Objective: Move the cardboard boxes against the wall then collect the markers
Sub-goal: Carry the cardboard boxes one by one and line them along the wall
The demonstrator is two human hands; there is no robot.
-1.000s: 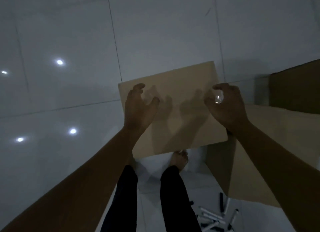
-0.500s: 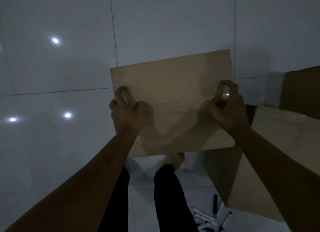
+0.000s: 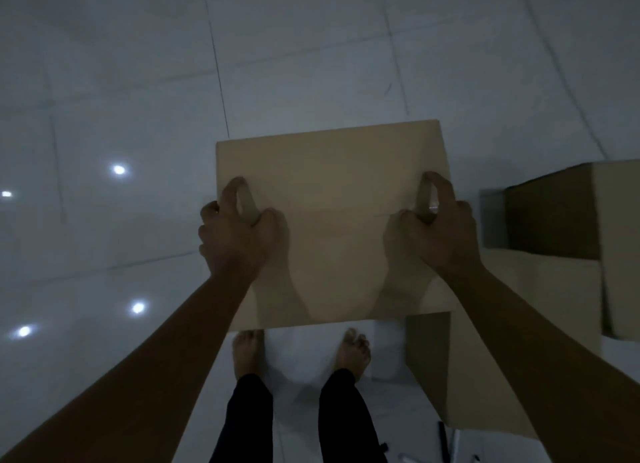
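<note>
A closed tan cardboard box [image 3: 330, 185] is in front of me, above my bare feet. My left hand [image 3: 239, 230] grips its left side, fingers over the edge and thumb on top. On the box's right side my right hand [image 3: 433, 227] holds it the same way. A second cardboard box [image 3: 512, 341] stands on the floor to the right, partly behind my right forearm. A third, darker box [image 3: 557, 216] sits beyond it at the right edge. A few markers [image 3: 443, 442] lie on the floor at the bottom right, mostly cut off.
The floor is glossy white tile [image 3: 104, 254] with bright light reflections on the left. A pale tiled wall [image 3: 311, 47] rises beyond the box. My legs in dark trousers [image 3: 249, 417] stand at the bottom centre.
Both hands went from hovering open over the box to gripping its two sides. The box now sits squarer to me, and both feet show beneath it.
</note>
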